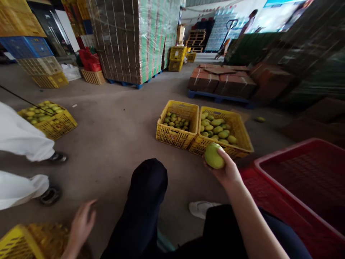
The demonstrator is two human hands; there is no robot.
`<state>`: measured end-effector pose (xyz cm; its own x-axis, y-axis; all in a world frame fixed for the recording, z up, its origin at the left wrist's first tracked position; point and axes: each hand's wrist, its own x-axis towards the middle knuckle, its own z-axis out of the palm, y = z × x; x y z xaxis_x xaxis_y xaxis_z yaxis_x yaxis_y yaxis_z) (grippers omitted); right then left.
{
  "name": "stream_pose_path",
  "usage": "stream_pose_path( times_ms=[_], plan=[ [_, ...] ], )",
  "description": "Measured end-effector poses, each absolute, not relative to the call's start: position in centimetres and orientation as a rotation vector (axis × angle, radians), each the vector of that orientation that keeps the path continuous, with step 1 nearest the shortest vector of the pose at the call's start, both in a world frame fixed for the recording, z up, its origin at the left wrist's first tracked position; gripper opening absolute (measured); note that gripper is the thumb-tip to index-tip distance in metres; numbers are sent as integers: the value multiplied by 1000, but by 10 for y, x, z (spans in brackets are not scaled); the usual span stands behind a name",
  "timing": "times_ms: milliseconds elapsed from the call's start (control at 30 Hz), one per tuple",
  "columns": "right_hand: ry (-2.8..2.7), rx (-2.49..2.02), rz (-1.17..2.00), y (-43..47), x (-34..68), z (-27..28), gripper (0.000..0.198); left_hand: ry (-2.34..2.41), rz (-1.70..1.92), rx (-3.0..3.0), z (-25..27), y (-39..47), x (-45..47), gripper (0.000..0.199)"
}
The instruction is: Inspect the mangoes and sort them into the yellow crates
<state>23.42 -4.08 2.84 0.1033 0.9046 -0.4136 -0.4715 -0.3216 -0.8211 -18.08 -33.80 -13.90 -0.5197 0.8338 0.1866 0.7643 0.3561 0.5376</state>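
Grey concrete floor (115, 126) runs left of two yellow plastic crates (172, 136); right hand (226, 172), near red plastic crate (269, 194), grips round green fruit (214, 156); left hand (82, 223) loosely spread.

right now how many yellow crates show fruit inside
3: left crate beside white trousers; centre crate and adjoining right crate. Bottom-left crate unclear; others may be hidden.

Held fruit (215, 157): smooth skin, soft sheen. Yellow crates (176, 135): moulded plastic. Red crate (275, 203): plastic, smooth rim. Floor (113, 126): matt, concrete-like. Dark trousers (147, 190): matt cloth. Carton stack (151, 39): glossy clear film.
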Motion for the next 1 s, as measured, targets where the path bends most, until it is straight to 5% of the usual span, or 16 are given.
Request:
stream_pose_path(
  times_ms=[167,367,733,1000],
  plan=[
    [-493,-1205,1502,-43,239,29,18,1783,791,1678,-122,-224,-136,36],
    [-437,-1249,1478,-41,238,30,15,1590,634,1694,-88,-156,-122,38],
    [-602,-1283,1531,-39,216,26,21,2390,748,1149,-115,-238,-181,26],
    [-729,-1387,1673,-32,188,3,22,2593,1091,1111,-124,-340,-129,25]
  ],
)
